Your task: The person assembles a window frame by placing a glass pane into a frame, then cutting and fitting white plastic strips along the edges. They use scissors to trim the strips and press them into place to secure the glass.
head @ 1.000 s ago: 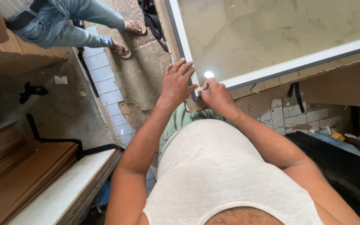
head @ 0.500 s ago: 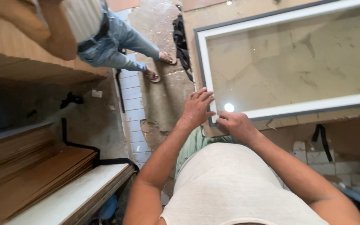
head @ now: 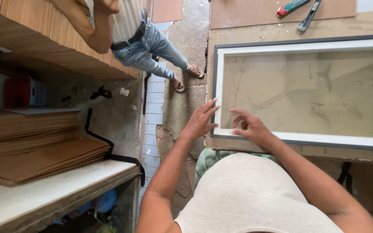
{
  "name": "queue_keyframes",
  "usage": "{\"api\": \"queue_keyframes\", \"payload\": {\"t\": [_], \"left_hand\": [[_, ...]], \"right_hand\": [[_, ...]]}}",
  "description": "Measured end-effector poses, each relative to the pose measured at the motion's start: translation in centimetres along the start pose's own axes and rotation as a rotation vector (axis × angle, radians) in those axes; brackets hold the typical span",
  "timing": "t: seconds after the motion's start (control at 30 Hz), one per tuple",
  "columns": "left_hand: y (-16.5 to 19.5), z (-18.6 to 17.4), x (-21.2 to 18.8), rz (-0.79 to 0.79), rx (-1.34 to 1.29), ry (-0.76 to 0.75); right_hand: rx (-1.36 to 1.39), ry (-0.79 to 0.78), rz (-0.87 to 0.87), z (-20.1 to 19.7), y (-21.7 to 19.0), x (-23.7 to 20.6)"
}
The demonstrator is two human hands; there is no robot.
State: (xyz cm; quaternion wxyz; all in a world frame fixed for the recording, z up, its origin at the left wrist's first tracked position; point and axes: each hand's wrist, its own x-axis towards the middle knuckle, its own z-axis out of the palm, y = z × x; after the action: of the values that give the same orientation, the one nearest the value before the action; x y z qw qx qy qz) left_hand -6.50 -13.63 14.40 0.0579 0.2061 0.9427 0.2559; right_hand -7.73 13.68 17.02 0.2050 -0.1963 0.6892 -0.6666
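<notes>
Far to my left, a stack of brown boards [head: 39,146] lies on a pale shelf [head: 52,190], and another person in jeans [head: 152,47] stands on the floor beyond. My left hand [head: 200,122] rests spread open, fingers wide, holding nothing, at the near left corner of the white picture frame [head: 219,77] lying flat on the workbench [head: 255,30]. Just beside it, my right hand [head: 249,126] hovers over that same corner, fingers loosely curled, empty. Well beyond the frame lie a red-handled cutter [head: 291,7] and a grey tool [head: 309,15].

stacked boards [head: 39,142], red cutter [head: 293,7], co-worker [head: 139,39]
</notes>
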Motion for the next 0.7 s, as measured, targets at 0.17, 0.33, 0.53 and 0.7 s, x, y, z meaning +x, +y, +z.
{"api": "queue_keyframes", "payload": {"t": [0.17,0.33,0.53,0.7], "left_hand": [[5.6,3.5,-2.6,-0.402,-0.548,0.089],[11.4,7.4,-2.5,-0.715,-0.118,0.169],[13.3,7.5,-0.1,-0.921,-0.002,0.180],[15.4,8.1,-0.2,-0.960,0.094,0.301]], "right_hand": [[0.263,0.474,0.389,-17.8,-1.1,-10.0],[-0.331,0.986,0.185,-37.3,1.6,-27.3],[-0.174,1.400,0.689,-51.3,6.0,-45.3],[0.158,1.297,0.445,-56.3,7.4,-48.3]]}}
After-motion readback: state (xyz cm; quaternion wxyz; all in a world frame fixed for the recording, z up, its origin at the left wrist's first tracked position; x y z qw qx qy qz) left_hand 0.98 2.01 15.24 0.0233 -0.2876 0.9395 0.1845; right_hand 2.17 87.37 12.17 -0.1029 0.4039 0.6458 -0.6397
